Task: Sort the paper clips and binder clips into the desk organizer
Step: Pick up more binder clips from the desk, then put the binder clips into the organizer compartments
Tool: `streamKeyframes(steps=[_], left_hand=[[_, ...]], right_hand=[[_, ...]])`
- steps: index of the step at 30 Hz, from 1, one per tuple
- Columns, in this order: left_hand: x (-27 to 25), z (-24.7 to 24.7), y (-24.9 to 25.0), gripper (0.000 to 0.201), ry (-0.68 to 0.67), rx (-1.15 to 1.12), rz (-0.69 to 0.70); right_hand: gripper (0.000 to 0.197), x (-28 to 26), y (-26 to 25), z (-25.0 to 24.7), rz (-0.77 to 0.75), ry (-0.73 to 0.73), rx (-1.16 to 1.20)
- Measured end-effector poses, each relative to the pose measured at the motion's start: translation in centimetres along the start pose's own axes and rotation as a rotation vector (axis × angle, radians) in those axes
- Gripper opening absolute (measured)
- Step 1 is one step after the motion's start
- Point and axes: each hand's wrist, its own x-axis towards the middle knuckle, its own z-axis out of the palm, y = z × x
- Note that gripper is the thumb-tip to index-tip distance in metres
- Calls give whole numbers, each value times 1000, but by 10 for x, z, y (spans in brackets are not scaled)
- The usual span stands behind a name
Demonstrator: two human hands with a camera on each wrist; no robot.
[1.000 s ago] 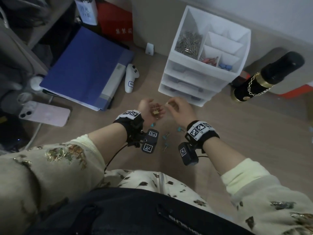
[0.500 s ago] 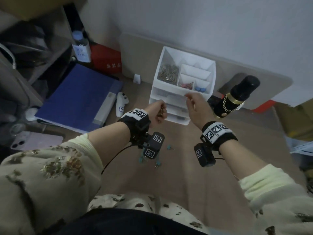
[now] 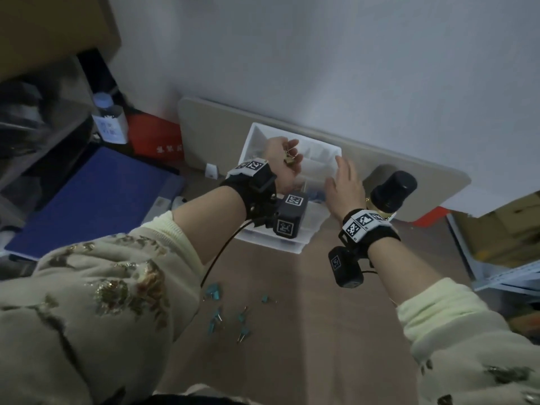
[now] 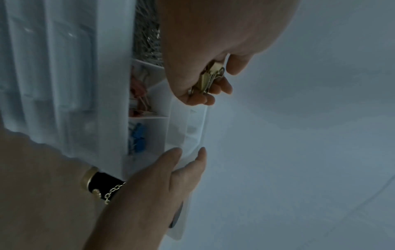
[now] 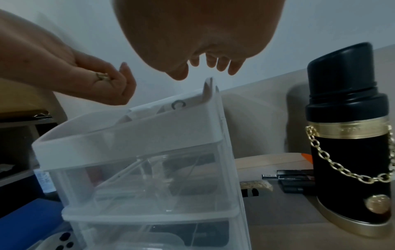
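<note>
As the head camera looks down, the left hand is curled around a few small gold metal binder clips directly above the white plastic desk organizer with top compartments and clear drawers, which stands against the wall. The right hand has straight, empty fingers at the organizer's right edge. Several teal binder clips lie on the wooden desk, near the body and well apart from the organizer.

In the left wrist view, the gold clips hang from the fingers over an empty back compartment, beside the ones with pink clips and blue clips. The drop is probably straight down, and the left hand is the nearer one.

In the right wrist view, the right fingertips hover just over the organizer's back rim. The black and gold flask with a chain stands near on the right, so room there is narrow.
</note>
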Motion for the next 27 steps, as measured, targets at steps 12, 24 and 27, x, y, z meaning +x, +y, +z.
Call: streamKeyframes(steps=[12, 24, 27], left_hand=[[36, 16, -8, 24, 57, -79, 214], [-4, -15, -1, 23, -16, 43, 188], [-20, -35, -3, 23, -6, 32, 180]], right_hand=[[46, 12, 9, 22, 15, -7, 35], [47, -25, 5, 17, -20, 21, -56], [43, -43, -9, 14, -75, 170, -87]])
